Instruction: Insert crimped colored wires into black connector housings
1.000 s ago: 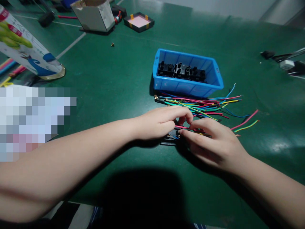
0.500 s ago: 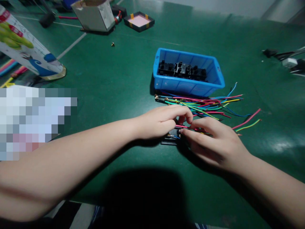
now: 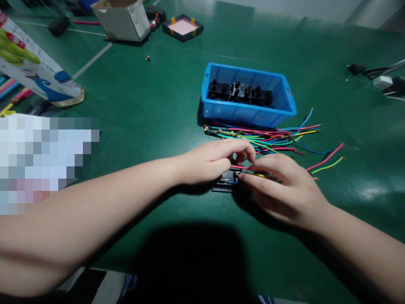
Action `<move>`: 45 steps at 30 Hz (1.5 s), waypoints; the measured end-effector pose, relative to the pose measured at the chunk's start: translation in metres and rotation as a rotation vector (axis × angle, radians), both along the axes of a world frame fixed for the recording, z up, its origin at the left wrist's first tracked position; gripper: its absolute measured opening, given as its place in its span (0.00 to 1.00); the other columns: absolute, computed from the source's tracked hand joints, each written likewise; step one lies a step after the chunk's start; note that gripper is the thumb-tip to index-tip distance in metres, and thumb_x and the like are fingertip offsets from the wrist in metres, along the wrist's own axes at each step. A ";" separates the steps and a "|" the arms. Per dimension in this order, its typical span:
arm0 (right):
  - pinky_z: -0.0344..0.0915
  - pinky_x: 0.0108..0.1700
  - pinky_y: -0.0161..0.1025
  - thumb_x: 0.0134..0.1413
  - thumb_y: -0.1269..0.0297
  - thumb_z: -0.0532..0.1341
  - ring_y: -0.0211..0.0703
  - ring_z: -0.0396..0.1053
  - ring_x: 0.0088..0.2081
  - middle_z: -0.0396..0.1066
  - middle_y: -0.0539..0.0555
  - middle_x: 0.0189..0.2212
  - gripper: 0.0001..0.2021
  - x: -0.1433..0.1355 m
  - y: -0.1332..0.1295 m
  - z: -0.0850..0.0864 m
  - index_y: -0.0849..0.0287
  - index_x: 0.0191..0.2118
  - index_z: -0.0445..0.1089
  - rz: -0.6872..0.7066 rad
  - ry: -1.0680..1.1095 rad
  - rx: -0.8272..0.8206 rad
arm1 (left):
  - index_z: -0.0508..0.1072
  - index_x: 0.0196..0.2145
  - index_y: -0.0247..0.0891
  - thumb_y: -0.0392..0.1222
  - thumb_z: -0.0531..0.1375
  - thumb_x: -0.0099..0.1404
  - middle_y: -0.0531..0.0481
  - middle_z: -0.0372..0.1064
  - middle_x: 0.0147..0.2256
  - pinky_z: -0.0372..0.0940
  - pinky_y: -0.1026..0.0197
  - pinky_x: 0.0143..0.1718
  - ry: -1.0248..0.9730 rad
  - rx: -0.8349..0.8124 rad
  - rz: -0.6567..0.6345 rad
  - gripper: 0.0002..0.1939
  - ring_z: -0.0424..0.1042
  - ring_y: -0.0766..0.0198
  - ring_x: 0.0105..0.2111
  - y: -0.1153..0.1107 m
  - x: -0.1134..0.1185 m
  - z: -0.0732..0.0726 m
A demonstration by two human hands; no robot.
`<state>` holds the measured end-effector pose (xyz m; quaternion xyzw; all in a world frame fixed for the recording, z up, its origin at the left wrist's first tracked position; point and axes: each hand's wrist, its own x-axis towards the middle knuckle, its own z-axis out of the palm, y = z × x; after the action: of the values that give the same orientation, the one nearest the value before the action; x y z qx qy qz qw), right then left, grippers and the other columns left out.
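Closely, half-curled hands (image 3: 218, 160) (image 3: 286, 185) touch the black part (image 3: 229, 174).

Right grip (image 3: 286, 185) at black part (image 3: 228, 175)

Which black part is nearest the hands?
The black part by the left hand and right hand, outside the blue bin; the other black parts sit inside it.
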<state>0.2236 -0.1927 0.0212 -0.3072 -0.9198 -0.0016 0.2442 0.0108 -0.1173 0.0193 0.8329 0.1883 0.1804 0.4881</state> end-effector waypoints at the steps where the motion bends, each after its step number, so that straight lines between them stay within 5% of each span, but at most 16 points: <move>1: 0.70 0.43 0.47 0.59 0.71 0.58 0.50 0.70 0.43 0.74 0.60 0.42 0.10 0.000 0.000 0.001 0.58 0.45 0.72 0.019 0.002 0.005 | 0.66 0.42 0.38 0.30 0.47 0.50 0.48 0.68 0.39 0.64 0.55 0.47 0.000 0.000 0.001 0.21 0.67 0.59 0.42 0.000 0.000 0.000; 27: 0.70 0.47 0.50 0.60 0.71 0.59 0.52 0.69 0.48 0.74 0.61 0.42 0.09 -0.002 -0.003 0.009 0.59 0.43 0.74 0.017 -0.059 -0.038 | 0.66 0.40 0.37 0.31 0.47 0.50 0.48 0.68 0.39 0.64 0.56 0.45 0.020 -0.048 0.012 0.20 0.67 0.59 0.40 0.001 0.000 0.001; 35: 0.70 0.42 0.46 0.59 0.73 0.58 0.50 0.70 0.43 0.74 0.58 0.40 0.09 0.001 -0.001 0.002 0.58 0.42 0.74 0.015 -0.053 0.048 | 0.62 0.48 0.39 0.34 0.52 0.47 0.43 0.66 0.52 0.64 0.53 0.49 -0.003 0.095 -0.102 0.27 0.66 0.54 0.47 0.003 -0.004 0.000; 45: 0.70 0.44 0.47 0.58 0.72 0.58 0.49 0.70 0.42 0.74 0.59 0.40 0.08 0.001 0.000 0.001 0.57 0.42 0.72 -0.035 -0.009 -0.010 | 0.61 0.50 0.37 0.33 0.51 0.50 0.42 0.66 0.53 0.63 0.54 0.51 0.031 0.181 -0.111 0.27 0.66 0.55 0.51 0.002 -0.002 -0.001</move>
<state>0.2241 -0.1928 0.0219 -0.3246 -0.9153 -0.0029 0.2383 0.0083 -0.1153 0.0182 0.8854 0.1324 0.1564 0.4173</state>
